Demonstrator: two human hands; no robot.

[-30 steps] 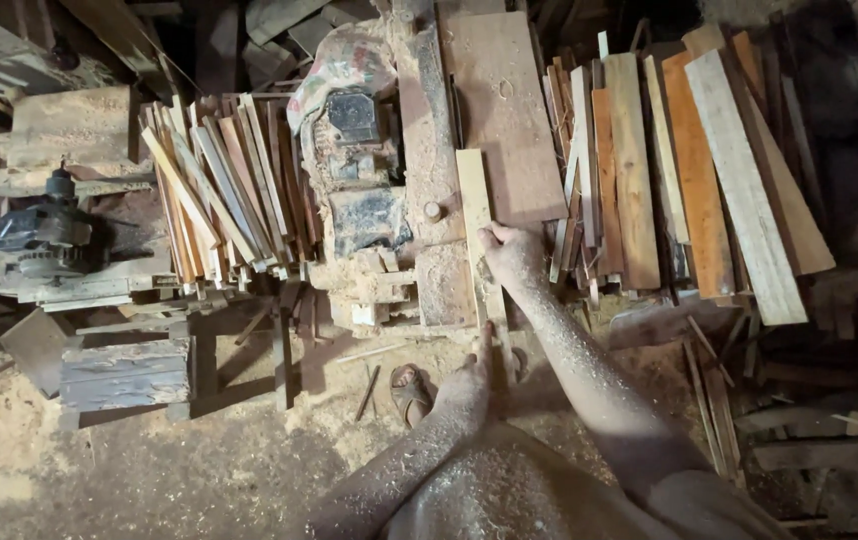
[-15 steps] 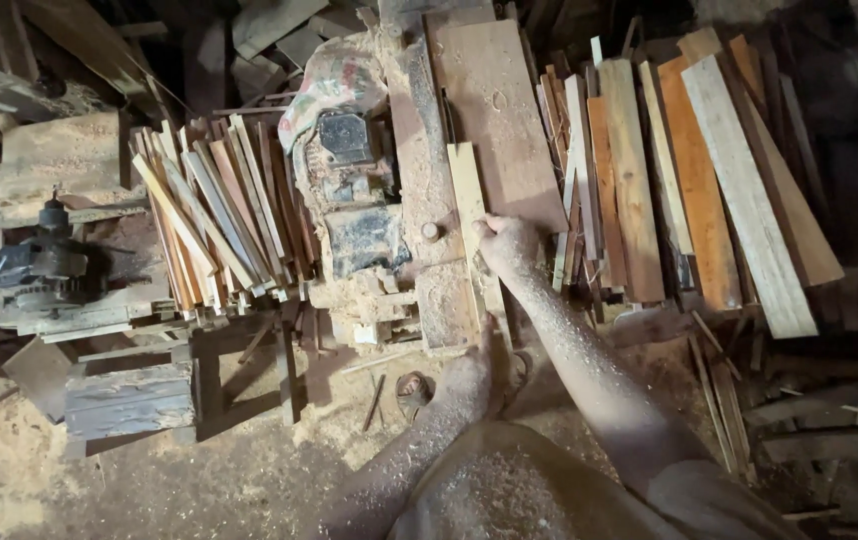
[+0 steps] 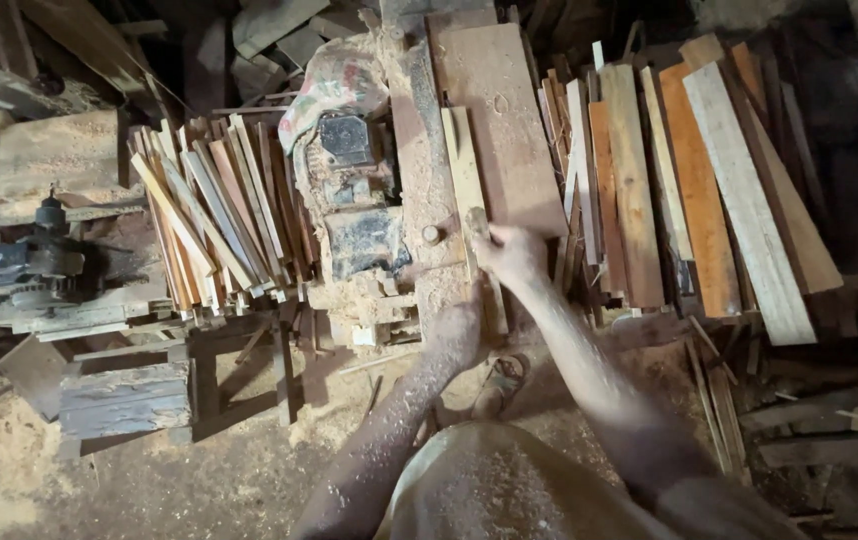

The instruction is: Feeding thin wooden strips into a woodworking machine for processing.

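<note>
Right hand (image 3: 511, 255) pressed flat on a narrow pale wood strip (image 3: 465, 175), fingers closed over its near part. Left hand (image 3: 461, 330) grips the strip's near end, just below the right. Strip lies lengthwise on the sawdust-covered machine bed (image 3: 419, 160), beside a broad reddish board (image 3: 504, 120). Left of the bed: a dusty motor housing (image 3: 349, 190), then a stack of thin slats (image 3: 209, 215). Right of the bed: mixed planks (image 3: 699, 190). Sandalled foot (image 3: 501, 385) below.
</note>
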